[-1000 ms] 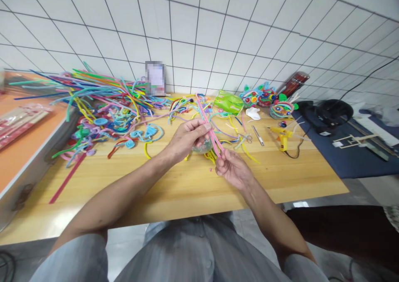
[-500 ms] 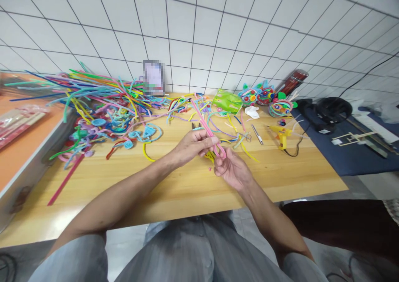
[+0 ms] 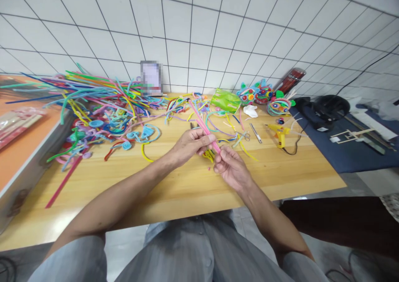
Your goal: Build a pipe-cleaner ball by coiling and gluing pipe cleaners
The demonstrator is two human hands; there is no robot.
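Note:
A pink pipe cleaner [image 3: 199, 119], folded double, runs through both hands above the middle of the table. My left hand [image 3: 195, 143] pinches it between thumb and fingers partway along, and its upper end points away toward the wall. Close beside, my right hand [image 3: 231, 164] grips the near, folded end with thumb and forefinger. Yellow-handled pliers [image 3: 208, 155] lie partly hidden behind the hands. A small pink scrap [image 3: 209, 168] rests on the wood just below them.
Colourful pipe cleaners [image 3: 102, 91] heap up at the left. Along the wall stand a phone [image 3: 151, 78], a green packet [image 3: 225, 101] and decorated animal heads [image 3: 279, 104]. Scissors [image 3: 245, 136], a pen [image 3: 255, 133] and a yellow glue gun [image 3: 278, 133] lie to the right.
The loop at the near end of the pink pipe cleaner has been pressed flat between my right fingers. My left hand keeps its hold; the view has shifted slightly.

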